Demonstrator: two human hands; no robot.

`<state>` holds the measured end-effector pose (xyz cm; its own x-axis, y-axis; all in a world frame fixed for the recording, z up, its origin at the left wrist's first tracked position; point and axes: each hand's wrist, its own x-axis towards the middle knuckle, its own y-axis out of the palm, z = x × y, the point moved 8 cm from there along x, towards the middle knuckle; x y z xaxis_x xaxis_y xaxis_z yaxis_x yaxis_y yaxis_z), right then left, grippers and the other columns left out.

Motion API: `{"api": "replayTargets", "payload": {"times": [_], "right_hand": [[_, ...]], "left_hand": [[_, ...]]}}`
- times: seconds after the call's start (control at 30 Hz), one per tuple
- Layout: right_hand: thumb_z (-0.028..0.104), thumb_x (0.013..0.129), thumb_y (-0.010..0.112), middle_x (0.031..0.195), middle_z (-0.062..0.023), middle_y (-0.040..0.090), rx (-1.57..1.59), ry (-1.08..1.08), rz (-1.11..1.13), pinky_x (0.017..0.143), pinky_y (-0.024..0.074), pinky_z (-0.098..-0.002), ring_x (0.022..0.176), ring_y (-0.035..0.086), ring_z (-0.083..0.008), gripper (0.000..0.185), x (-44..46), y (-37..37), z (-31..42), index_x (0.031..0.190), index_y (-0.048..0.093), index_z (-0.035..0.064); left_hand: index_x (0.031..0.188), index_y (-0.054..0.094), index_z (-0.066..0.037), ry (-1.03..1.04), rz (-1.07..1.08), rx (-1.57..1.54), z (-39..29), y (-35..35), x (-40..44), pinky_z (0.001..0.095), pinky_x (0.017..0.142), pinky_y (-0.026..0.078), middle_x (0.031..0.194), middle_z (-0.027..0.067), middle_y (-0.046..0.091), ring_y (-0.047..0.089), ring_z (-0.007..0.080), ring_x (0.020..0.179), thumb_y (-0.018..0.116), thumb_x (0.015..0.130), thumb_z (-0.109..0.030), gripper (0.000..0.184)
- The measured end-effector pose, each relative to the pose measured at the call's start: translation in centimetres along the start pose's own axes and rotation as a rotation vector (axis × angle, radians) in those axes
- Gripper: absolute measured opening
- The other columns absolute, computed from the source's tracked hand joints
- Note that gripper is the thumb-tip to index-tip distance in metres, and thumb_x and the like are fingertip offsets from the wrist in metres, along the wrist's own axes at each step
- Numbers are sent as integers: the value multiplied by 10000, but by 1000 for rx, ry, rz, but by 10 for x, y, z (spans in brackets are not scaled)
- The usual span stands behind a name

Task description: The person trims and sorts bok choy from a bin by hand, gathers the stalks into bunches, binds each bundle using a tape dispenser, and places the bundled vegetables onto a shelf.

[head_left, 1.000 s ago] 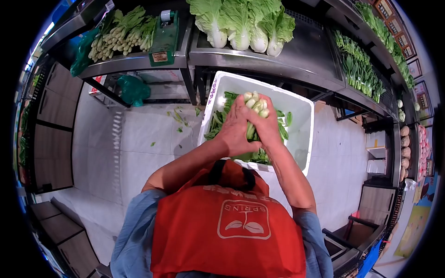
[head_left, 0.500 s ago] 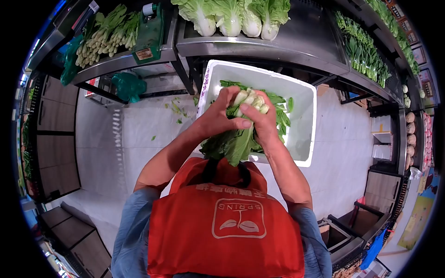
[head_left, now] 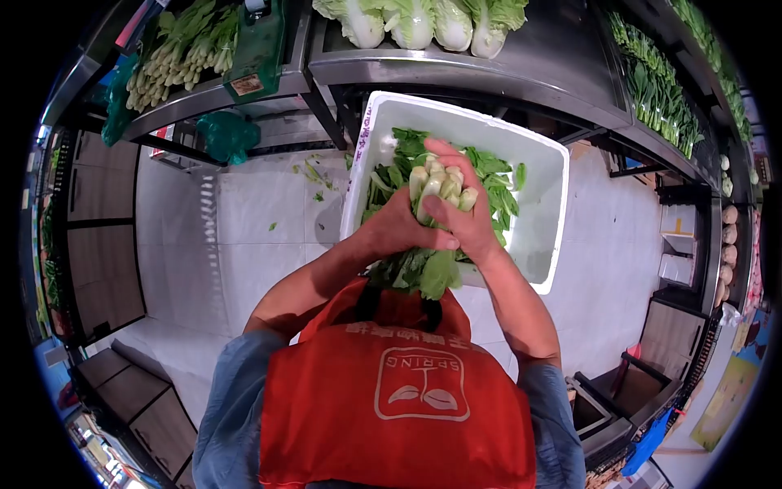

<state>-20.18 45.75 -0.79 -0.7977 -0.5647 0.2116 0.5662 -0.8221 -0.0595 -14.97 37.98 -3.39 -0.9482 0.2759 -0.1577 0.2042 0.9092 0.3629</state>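
White foam box (head_left: pixel 541 208) has greens (head_left: pixel 497 178) inside, with left hand (head_left: pixel 399 226) and right hand (head_left: pixel 472 213) clamped together round a leafy bunch (head_left: pixel 433 189), apparently above its near half.

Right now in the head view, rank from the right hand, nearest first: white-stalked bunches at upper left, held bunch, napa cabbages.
1. Held bunch: touching the right hand.
2. Napa cabbages: ahead.
3. White-stalked bunches: upper left.

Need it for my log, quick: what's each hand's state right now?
Left hand: closed around the bunch of pale-stemmed greens.
Right hand: closed around the same bunch.
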Motion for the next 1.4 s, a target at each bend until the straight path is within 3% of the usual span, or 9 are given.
{"api": "replayTargets", "payload": {"times": [0.1, 0.2, 0.3, 0.4, 0.5, 0.97, 1.23, 1.3, 1.4], "right_hand": [[238, 802, 737, 1401, -136, 501, -95, 329, 208, 1098, 362, -381, 1320, 456, -248, 583, 3, 0, -19, 1303, 495, 64], [193, 756, 770, 1378, -162, 513, -174, 250, 208, 1058, 406, -413, 1265, 516, -267, 676, 12, -10, 11, 1357, 477, 89], [159, 744, 785, 1300, -147, 558, -157, -41, -119, 1029, 422, -411, 1217, 541, -272, 624, 20, -46, 41, 1318, 548, 103], [124, 724, 806, 1248, -137, 580, -594, -174, -10, 1005, 429, -406, 1184, 546, -283, 478, 15, -34, 68, 1176, 655, 90], [92, 719, 807, 1261, -134, 577, -633, -104, -37, 978, 440, -402, 1172, 539, -300, 293, 17, -14, 67, 987, 691, 62], [57, 827, 724, 1295, -122, 589, -217, -2, 22, 989, 438, -349, 1139, 576, -218, 198, 28, 18, 47, 992, 618, 29], [228, 952, 578, 1503, -175, 395, -225, -51, -57, 1135, 309, -376, 1355, 426, -271, 608, 19, 14, 44, 1468, 343, 6], [351, 1003, 469, 1532, -204, 339, -205, 98, 40, 1155, 281, -402, 1378, 400, -324, 653, 18, 12, 24, 1510, 275, -10], [395, 1008, 450, 1494, -240, 377, -435, -144, 87, 1137, 307, -446, 1361, 405, -385, 652, 22, 13, 13, 1495, 304, -13]], "left_hand": [[1325, 515, -36, 43, -54, -156, 2, -6, 1, 321, 961, 465, 1168, 35, 611, 587, 156, 1076, 854, 668, -136, 746], [1332, 519, -42, -5, -125, -254, 1, -9, -2, 322, 959, 467, 1177, 44, 616, 591, 158, 1071, 851, 674, -145, 744], [1302, 562, -48, -9, -194, -231, 3, -21, -1, 325, 959, 471, 1137, 42, 639, 606, 157, 1049, 847, 693, -126, 677], [1296, 571, -52, 11, -194, -225, 7, -28, 1, 321, 951, 475, 1123, 37, 643, 610, 153, 1047, 824, 721, -93, 629], [1356, 503, -49, -11, -131, -229, 13, -23, 5, 331, 975, 466, 1174, 49, 619, 593, 169, 1102, 807, 723, -81, 703], [1435, 407, -56, -34, 80, -419, 9, -12, -11, 331, 1008, 440, 1276, 58, 560, 563, 188, 1160, 814, 728, -164, 823], [1381, 476, -50, -76, -112, -426, 6, -22, -12, 334, 1019, 433, 1223, 54, 597, 561, 183, 1161, 807, 708, -110, 752], [1360, 488, -46, -83, -37, -239, 20, -20, -6, 333, 1017, 435, 1197, 54, 602, 566, 184, 1154, 809, 701, -92, 735], [1307, 502, -26, -7, -86, -250, 7, -3, -8, 329, 990, 452, 1145, 57, 600, 586, 192, 1096, 808, 688, -64, 692]]}}
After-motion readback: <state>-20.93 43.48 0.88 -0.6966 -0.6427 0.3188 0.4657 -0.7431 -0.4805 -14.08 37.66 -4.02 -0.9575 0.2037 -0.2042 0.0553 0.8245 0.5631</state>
